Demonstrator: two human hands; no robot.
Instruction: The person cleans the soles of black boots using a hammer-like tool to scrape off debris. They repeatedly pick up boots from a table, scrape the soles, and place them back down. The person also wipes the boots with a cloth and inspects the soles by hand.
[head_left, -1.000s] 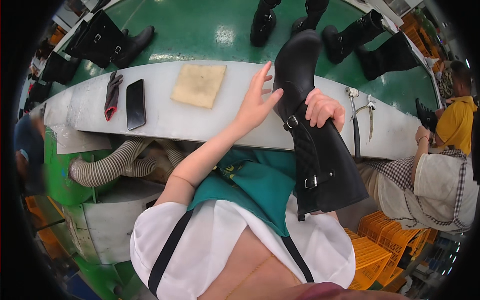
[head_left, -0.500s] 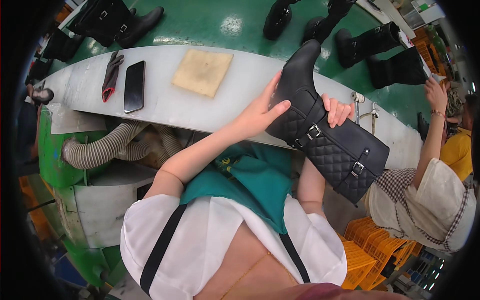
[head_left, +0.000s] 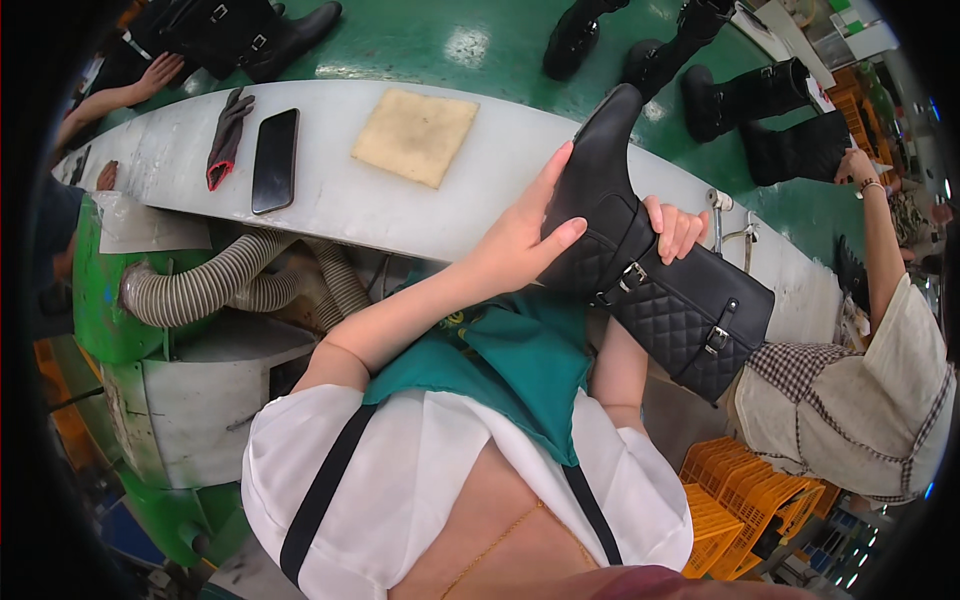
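Right grip (head_left: 677,230) is clasping the boot (head_left: 705,305) at its ankle; left grip (head_left: 525,232), half-open, is cupping the foot. Boot is overlapping the tabletop (head_left: 500,150) at three o'clock; its shaft, swung from five towards four, is exposing more quilting.

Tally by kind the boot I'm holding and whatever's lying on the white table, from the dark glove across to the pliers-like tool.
Black boot, between your left hand and right hand: 1
Dark glove: 1
Phone: 1
Tan square pad: 1
Hammer, partly hidden: 1
Pliers-like tool, partly hidden: 1
Total: 6
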